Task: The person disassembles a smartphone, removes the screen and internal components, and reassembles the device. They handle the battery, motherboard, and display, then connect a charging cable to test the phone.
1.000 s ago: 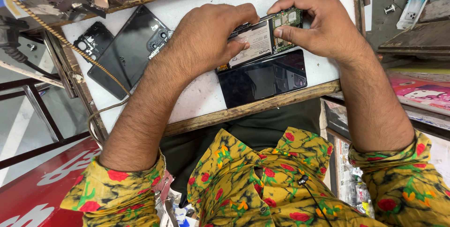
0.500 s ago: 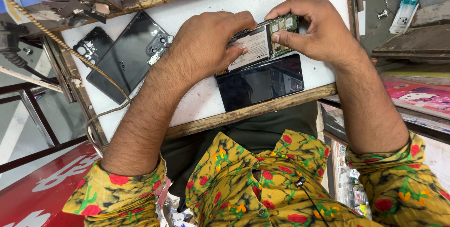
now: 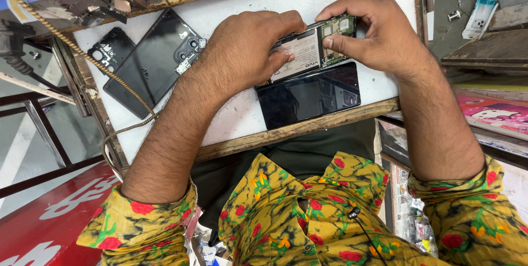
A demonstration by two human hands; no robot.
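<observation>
An opened phone (image 3: pixel 313 46) with its battery and green circuit board showing sits on the white worktop (image 3: pixel 242 112). My left hand (image 3: pixel 247 51) rests over the phone's left end, fingers curled onto it. My right hand (image 3: pixel 374 35) pinches the phone's right end at the circuit board. Just in front of the opened phone lies a black glass screen panel (image 3: pixel 311 95), face up, untouched.
A black phone back cover (image 3: pixel 151 62) and a small black camera frame piece (image 3: pixel 110 51) lie at the left of the worktop. A braided cord (image 3: pixel 82 57) crosses there. A wooden edge (image 3: pixel 297 128) borders the front. A white phone (image 3: pixel 481 13) lies far right.
Both hands stay on the opened phone with only small finger shifts. The view has drifted slightly.
</observation>
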